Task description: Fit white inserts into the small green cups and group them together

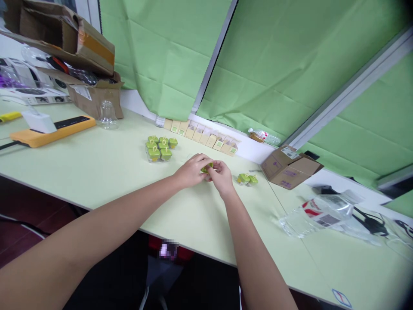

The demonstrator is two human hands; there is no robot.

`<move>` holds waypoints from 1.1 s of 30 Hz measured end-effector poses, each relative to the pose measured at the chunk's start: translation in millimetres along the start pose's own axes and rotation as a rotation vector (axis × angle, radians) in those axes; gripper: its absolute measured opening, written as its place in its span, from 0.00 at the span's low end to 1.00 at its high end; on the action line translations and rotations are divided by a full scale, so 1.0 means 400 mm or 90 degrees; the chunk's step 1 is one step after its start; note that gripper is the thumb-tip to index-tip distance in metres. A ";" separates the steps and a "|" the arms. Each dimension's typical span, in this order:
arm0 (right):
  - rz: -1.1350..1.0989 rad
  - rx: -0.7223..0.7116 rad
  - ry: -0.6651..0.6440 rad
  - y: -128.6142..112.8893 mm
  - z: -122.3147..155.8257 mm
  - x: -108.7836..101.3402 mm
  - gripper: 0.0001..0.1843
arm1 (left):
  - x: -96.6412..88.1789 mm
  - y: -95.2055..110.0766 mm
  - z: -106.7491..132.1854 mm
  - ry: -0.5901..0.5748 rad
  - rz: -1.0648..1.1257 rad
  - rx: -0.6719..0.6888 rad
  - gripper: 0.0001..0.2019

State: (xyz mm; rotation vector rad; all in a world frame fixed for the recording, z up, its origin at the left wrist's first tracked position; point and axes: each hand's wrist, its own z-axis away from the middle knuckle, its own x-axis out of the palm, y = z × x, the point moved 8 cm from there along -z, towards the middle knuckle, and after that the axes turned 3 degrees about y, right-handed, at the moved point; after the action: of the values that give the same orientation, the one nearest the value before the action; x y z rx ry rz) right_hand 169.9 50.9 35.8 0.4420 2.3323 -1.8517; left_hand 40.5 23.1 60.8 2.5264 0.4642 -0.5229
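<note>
Over the middle of the table (129, 172), my left hand (192, 170) and my right hand (222, 176) meet around a small green-lidded container (207, 167). Fingers of both hands are closed on it and hide most of its body. To the left stands a cluster of several similar small clear containers (160, 148) with green lids and little loops on top. Two more green-lidded containers (247, 179) sit together just right of my right hand.
A row of small cardboard boxes (201, 135) lines the wall. An orange power strip (53, 130), a clear plastic dome (108, 115) and open cartons (93, 97) are at left. At right lie a brown carton (290, 168), a small bottle (264, 136) and a large plastic bottle (318, 213).
</note>
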 end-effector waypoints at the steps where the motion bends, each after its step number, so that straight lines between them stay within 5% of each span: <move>1: -0.042 0.015 -0.029 0.003 0.001 0.009 0.19 | -0.002 0.004 -0.002 0.001 0.007 0.000 0.22; 10: -0.254 0.063 -0.132 -0.001 0.013 0.032 0.17 | -0.015 0.010 -0.008 0.003 0.116 -0.071 0.25; 15: -0.351 0.119 -0.152 -0.003 0.014 0.021 0.19 | 0.012 -0.098 0.004 0.043 0.429 -0.354 0.16; 18: -0.378 0.124 -0.165 -0.007 0.016 0.023 0.19 | 0.051 -0.126 0.023 -0.001 0.526 -0.493 0.13; 24: -0.376 0.128 -0.174 -0.009 0.019 0.034 0.17 | 0.067 -0.120 0.039 -0.023 0.609 -0.562 0.12; 33: -0.345 0.101 -0.168 -0.015 0.018 0.031 0.15 | 0.056 -0.131 0.045 -0.013 0.555 -0.614 0.11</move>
State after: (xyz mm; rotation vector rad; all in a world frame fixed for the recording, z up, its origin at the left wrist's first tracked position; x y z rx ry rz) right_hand 155.9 44.4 36.2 -0.4464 2.2754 -2.1554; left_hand 33.4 60.7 14.8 1.5436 -0.3508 0.0423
